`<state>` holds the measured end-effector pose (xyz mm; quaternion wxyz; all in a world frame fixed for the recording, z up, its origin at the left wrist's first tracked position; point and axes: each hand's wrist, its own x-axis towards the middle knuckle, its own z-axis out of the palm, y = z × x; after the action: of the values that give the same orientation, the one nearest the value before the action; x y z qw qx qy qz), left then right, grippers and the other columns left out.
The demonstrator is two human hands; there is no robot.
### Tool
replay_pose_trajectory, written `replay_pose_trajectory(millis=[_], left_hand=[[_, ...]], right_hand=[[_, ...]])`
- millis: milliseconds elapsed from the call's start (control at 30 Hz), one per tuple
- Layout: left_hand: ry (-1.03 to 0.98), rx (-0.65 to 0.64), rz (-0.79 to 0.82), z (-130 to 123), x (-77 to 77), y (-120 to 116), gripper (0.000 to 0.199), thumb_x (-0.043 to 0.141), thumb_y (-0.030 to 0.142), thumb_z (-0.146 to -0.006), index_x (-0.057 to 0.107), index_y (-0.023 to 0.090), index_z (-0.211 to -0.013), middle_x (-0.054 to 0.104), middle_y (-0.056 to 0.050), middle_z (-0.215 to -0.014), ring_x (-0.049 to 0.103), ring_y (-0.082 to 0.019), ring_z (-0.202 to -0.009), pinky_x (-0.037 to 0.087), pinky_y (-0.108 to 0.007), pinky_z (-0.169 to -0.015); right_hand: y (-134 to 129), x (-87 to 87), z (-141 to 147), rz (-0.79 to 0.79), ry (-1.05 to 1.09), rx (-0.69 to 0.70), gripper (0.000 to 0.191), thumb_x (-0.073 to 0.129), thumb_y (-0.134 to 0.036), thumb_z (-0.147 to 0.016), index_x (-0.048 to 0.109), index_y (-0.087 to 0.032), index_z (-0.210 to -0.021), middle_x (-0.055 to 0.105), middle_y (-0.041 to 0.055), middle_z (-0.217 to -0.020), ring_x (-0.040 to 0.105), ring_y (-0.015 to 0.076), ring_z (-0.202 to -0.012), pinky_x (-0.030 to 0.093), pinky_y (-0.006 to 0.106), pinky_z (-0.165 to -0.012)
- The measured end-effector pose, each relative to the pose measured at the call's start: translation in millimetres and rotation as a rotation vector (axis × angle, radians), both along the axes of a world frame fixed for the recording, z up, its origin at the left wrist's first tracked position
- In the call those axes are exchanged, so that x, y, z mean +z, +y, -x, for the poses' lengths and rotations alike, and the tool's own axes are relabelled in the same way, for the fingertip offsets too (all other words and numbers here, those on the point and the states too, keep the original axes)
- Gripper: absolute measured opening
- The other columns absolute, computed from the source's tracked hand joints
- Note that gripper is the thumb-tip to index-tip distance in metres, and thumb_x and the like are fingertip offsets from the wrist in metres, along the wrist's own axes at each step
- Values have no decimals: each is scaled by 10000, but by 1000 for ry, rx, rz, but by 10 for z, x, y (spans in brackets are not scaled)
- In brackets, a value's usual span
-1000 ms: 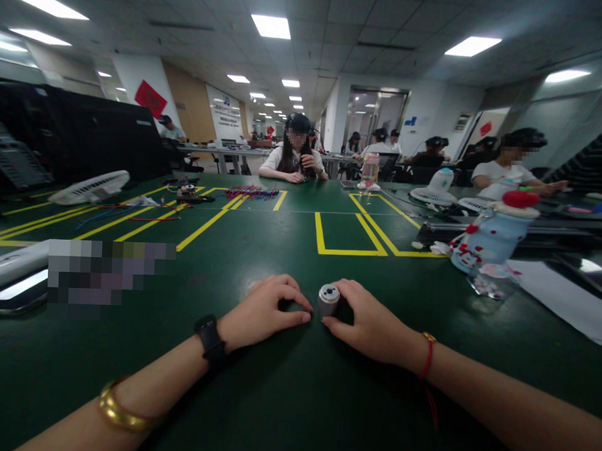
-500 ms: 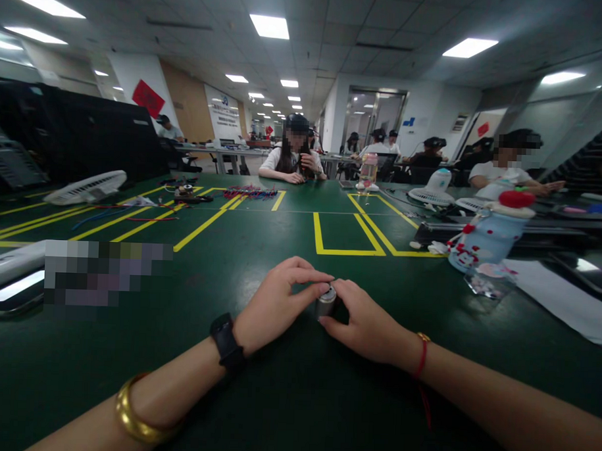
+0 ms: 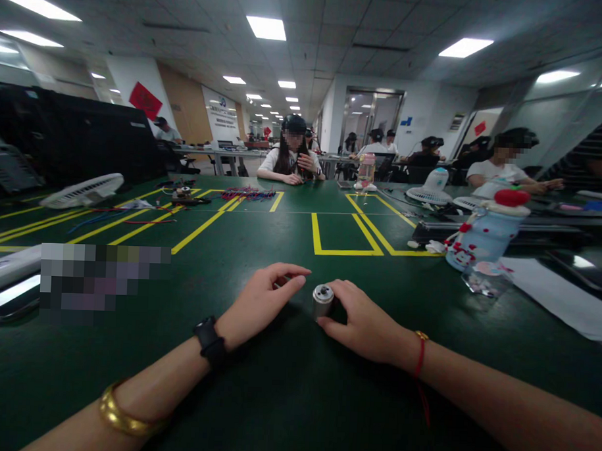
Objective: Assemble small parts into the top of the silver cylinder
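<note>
A small silver cylindrical motor (image 3: 322,304) stands upright on the green tabletop, its round top with small holes and a central shaft facing up. My right hand (image 3: 359,319) grips it from the right, thumb at the near side and fingers behind. To the left of the motor is my left hand (image 3: 263,300), apart from it, with thumb and forefinger spread and pointing toward it. The curled fingers of that hand are partly hidden; I see nothing held between thumb and forefinger.
Yellow tape (image 3: 347,252) marks the table beyond my hands. A blue bottle (image 3: 491,235), a small clear packet (image 3: 487,279) and white paper (image 3: 550,300) lie right. Wires (image 3: 247,195) and a white fan (image 3: 82,190) lie left. A person (image 3: 291,156) sits opposite.
My left hand has come off the top of the motor and moved left, uncovering it. My right hand keeps its hold. The view has shifted slightly.
</note>
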<state>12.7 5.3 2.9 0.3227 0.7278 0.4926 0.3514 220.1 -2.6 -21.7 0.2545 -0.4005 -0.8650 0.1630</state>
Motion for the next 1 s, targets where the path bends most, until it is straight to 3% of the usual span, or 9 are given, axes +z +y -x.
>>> replay_pose_trajectory(millis=[167,333,1000], left_hand=[[-90,59,109,144,-110,117,332,538,433,-830,700,190,-987,663,-28,-824,567,-181,-725,415,-267,-642],[-186,73,154,196,-175,156,345,555,440,-811,699,182,-990,647,-26,-821,543,-159,-701,405,-247,-636],[-117,6,184,157,-156,119,318,552,420,-817,698,186,-974,693,-39,-895,601,-197,-806,438,-283,-705]], right_hand=[[-5,21,-1,33,1,-11,318,653,-250,-780,538,-189,-1070,584,73,-1015,514,224,-911,412,384,-817],[-5,25,0,34,-5,-6,307,647,-259,-789,545,-186,-1069,585,79,-1019,516,228,-925,412,392,-831],[1,5,-15,26,-10,-10,281,648,-265,-787,537,-194,-1035,580,66,-1004,516,222,-904,412,379,-812]])
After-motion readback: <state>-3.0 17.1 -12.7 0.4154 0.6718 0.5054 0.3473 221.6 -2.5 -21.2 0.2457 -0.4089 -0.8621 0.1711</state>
